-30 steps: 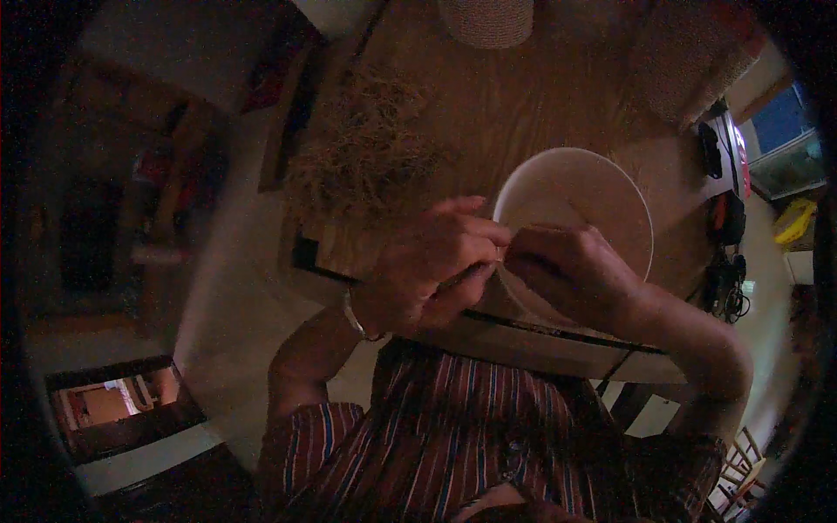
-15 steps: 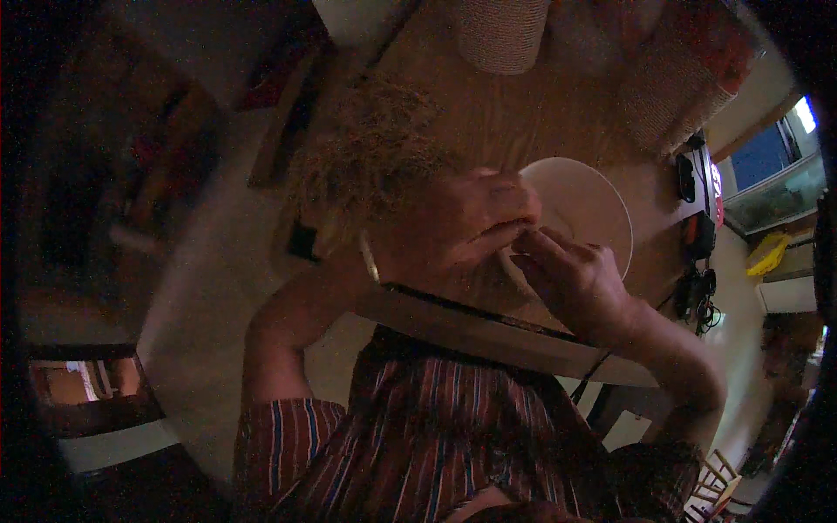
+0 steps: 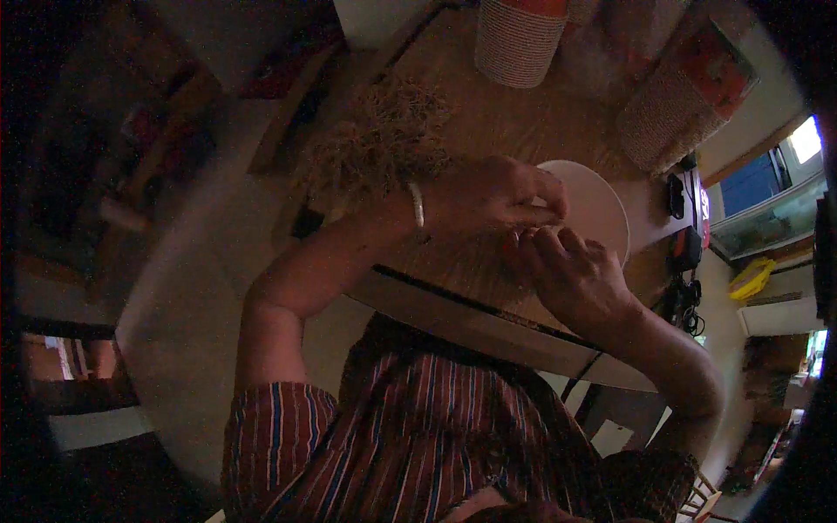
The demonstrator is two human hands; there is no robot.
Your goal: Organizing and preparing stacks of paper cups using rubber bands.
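Head view, dim light, listed left to right. Pale floor [image 3: 196,261]: well to the left of the grip, beyond the table edge. Heap of dry, brownish, tangled stems [image 3: 384,139]: on the table, left of the grip and farther from the body. Light bracelet [image 3: 418,207]: around the left wrist, just left of the grip. Striped garment [image 3: 427,427], dark red with blue and pale lines: on the body side of the grip. Ribbed container [image 3: 519,44], orange-red at top: straight beyond the grip. Left hand [image 3: 523,196]: palm down, fingers bent inward and drawn together. Wooden table [image 3: 540,122]: beneath and around the grip. Right hand [image 3: 571,270]: just beside the left, nearer the body, fingers curled; impossible to tell in the shadow whether clamped on anything. Pale round bowl [image 3: 603,205]: on the table, below and right of the grip, near side partly hidden by the hands. Second ribbed container [image 3: 671,113], orange-red above: right and beyond. Dark objects [image 3: 687,248]: along the right table edge. Yellow item [image 3: 752,279]: farther right, past the table.
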